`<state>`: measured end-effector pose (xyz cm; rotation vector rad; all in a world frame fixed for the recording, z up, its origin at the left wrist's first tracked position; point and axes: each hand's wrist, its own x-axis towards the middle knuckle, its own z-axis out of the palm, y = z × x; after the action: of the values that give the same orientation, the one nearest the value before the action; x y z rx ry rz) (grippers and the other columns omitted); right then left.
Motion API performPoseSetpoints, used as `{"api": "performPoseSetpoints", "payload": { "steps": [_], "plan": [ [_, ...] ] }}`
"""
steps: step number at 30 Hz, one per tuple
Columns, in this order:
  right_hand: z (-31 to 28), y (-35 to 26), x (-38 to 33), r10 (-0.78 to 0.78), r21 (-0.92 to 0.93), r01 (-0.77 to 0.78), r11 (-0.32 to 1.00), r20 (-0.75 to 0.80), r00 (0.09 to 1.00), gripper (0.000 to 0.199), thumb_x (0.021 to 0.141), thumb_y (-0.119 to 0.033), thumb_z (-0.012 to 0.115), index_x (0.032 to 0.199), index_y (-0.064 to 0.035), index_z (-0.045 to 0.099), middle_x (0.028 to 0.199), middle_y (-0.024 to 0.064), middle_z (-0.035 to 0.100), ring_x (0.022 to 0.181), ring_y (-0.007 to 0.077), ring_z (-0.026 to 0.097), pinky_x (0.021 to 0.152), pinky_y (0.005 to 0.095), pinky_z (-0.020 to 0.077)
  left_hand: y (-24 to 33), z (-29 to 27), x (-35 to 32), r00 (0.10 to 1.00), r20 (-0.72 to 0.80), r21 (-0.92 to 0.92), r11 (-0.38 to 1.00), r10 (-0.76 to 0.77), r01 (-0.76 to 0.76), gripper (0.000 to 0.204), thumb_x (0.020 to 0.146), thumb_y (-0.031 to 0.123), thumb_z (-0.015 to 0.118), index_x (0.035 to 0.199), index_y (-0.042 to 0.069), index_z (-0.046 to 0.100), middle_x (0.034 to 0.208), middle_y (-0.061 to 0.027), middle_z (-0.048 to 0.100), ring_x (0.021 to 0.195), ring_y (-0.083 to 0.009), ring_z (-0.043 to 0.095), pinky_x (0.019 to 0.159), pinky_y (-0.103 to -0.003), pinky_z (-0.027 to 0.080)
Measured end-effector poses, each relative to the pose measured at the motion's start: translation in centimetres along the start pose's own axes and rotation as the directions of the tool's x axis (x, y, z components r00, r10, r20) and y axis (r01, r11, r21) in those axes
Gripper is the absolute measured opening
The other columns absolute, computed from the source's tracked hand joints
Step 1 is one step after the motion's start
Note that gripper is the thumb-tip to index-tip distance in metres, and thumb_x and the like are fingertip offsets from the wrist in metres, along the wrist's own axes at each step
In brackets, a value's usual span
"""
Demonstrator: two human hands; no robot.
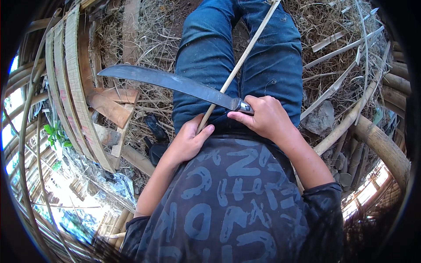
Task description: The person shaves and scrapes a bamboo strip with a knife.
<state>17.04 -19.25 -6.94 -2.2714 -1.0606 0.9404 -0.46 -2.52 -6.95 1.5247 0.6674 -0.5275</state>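
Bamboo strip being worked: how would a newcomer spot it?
Start at the blue jeans. The bamboo strip runs diagonally across them, its lower end in the left hand, crossing the knife. Unlike the loose strips on the ground, it is held.

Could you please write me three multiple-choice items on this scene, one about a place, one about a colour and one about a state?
1. Where does the thin bamboo strip lie?
A. across the lap
B. on the floor planks
C. on the stone

2. What colour are the trousers?
A. black
B. blue
C. tan

3. How does the right hand hold the curved knife?
A. shut on its handle
B. open above it
C. pinching its tip

Answers: 1 A, the strip runs over the thighs to the left hand, which grips its near end. 2 B, they are blue denim. 3 A, the fingers wrap the handle, blade pointing left.
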Motion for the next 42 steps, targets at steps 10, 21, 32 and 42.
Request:
{"api": "performPoseSetpoints", "payload": {
  "steps": [10, 21, 32, 42],
  "plan": [
    [0.2, 1.1, -0.6, 0.005, -0.086, -0.012, 0.996, -0.081, 0.997, 0.064, 0.078, -0.064, 0.067, 0.066, -0.0023, 0.059, 0.060, 0.0182, 0.062, 0.060, 0.0388, 0.064, 0.054, 0.0446, 0.0512, -0.5, -0.3, 0.0, 0.998, 0.055, -0.094, 0.995, 0.038, -0.033, 0.030, 0.100, 0.026, 0.051, 0.104, -0.004, 0.055, 0.080, 0.0011, 0.046, 0.076, -0.0092, 0.041, 0.069, -0.026, 0.038],
    [-0.9, 2.3, -0.8, -0.031, -0.215, -0.005, 0.977, -0.167, 0.985, 0.065, 0.078, -0.066, 0.066, 0.067, -0.0025, 0.060, 0.060, 0.0172, 0.063, 0.059, 0.0387, 0.065, 0.053, 0.0441, 0.0519, -1.2, -0.8, -0.2, 0.994, 0.110, -0.159, 0.987, 0.005, 0.012, 0.023, 0.100, 0.026, 0.051, 0.088, 0.006, 0.048, 0.071, 0.0062, 0.038, 0.066, -0.0054, 0.034, 0.058, -0.024, 0.030],
    [-1.5, 1.0, 0.7, 0.116, -0.023, -0.117, 0.993, -0.045, 0.992, 0.066, 0.082, -0.061, 0.067, 0.070, 0.0032, 0.063, 0.064, 0.0244, 0.063, 0.063, 0.0418, 0.065, 0.058, 0.0466, 0.0521, -0.6, 0.0, 0.4, 0.999, 0.043, -0.113, 0.993, -0.005, 0.009, 0.025, 0.101, 0.025, 0.051, 0.086, 0.005, 0.049, 0.070, 0.0055, 0.039, 0.065, -0.0055, 0.034, 0.057, -0.025, 0.032],
    [-2.9, 3.6, 1.4, 0.133, -0.217, -0.143, 0.966, -0.061, 0.989, 0.068, 0.080, -0.067, 0.063, 0.070, -0.0002, 0.065, 0.065, 0.0208, 0.064, 0.067, 0.0407, 0.066, 0.059, 0.0464, 0.0526, -0.5, -0.3, 0.5, 0.999, 0.044, 0.029, 1.000, 0.007, -0.008, 0.025, 0.101, 0.022, 0.053, 0.095, -0.002, 0.051, 0.067, -0.0043, 0.045, 0.067, -0.0115, 0.039, 0.061, -0.031, 0.038]
  ]
}}
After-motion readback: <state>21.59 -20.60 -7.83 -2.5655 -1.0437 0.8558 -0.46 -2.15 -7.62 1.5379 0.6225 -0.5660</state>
